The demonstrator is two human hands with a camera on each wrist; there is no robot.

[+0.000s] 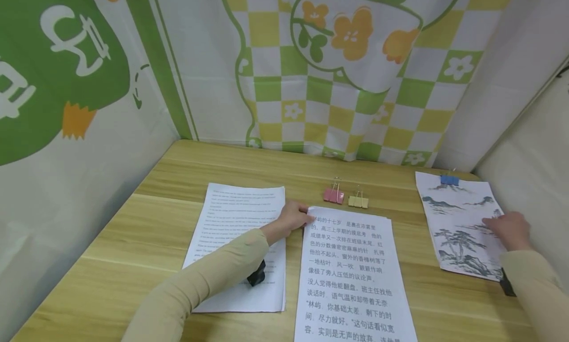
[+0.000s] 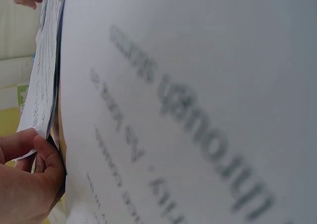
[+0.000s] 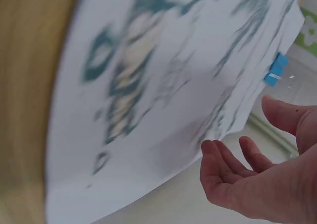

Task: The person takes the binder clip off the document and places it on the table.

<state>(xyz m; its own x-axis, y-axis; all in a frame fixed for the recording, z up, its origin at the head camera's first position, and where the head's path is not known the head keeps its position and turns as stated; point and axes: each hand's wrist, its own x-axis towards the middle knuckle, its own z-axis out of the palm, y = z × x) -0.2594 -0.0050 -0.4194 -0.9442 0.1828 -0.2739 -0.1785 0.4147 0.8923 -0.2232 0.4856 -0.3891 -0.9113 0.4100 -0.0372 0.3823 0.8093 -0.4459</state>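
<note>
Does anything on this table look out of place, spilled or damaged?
I see nothing spilled or damaged. The one mismatch: a blue clip grips the top of the painting, while the pink clip and yellow clip sit loose beyond the Chinese pages, whose visible top edge has none. Mildly odd at most.

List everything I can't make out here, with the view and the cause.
- Head: the lower end of the Chinese-text stack, cut off by the bottom edge.
- Head: part of the English-text stack, hidden by the left sleeve; most of its print is too small.
- Right wrist: part of the landscape picture, cut off by the top edge; its nearest brushwork is blurred.
</note>
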